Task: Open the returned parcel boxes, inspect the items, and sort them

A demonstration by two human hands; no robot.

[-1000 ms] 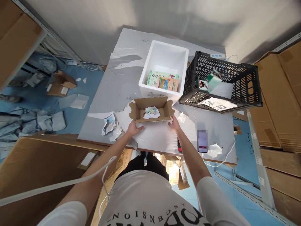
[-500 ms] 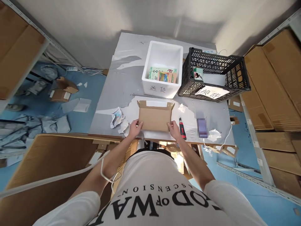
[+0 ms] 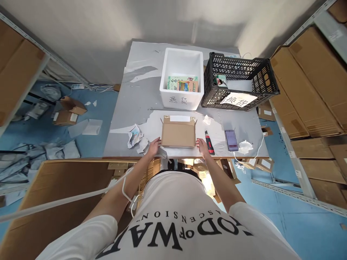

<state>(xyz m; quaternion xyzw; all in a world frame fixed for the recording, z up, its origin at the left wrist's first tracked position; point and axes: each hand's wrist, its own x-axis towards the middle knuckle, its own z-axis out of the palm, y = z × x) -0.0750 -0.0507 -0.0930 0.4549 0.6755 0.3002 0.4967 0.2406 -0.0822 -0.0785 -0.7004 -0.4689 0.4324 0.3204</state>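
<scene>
A brown cardboard box lies flat near the front edge of the table, with its far edge taped and a white label strip along it. My left hand is at the box's near left corner, fingers stretched out and apart. On the other side, my right hand is open beside the near right corner, fingers spread towards the box. Neither hand grips it. Just right of my right hand lies a red and black box cutter. Crumpled paper is left of my left hand.
Behind the box stand a white foam bin holding booklets and a black plastic crate with a paper sign. A phone on a white cable lies at the right. A large open carton stands by the table's front left.
Both hands have let go of the box and moved slightly apart from its sides. The box's top now lies flat, and its side flaps show less. The camera view has shifted a little.
</scene>
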